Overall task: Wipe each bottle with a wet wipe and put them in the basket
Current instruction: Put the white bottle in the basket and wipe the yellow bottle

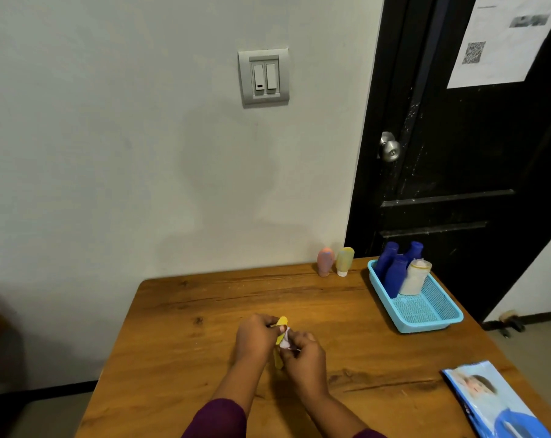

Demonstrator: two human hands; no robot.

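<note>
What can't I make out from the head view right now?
Head view only:
- yellow bottle: mostly hidden by the left hand and right hand; its cap cannot be seen.
- wet wipe: only a scrap shows between the hands.
- wipes pack: cut off by the bottom edge.
- blue bottles in the basket: the front one hides part of the rear two.
- paper on the door: print blurred, top cut off.

I saw open counter (pixel 347 311) leading to the basket (pixel 432 326); four bottles (pixel 394 276) crowded its far end, its near half free.
</note>
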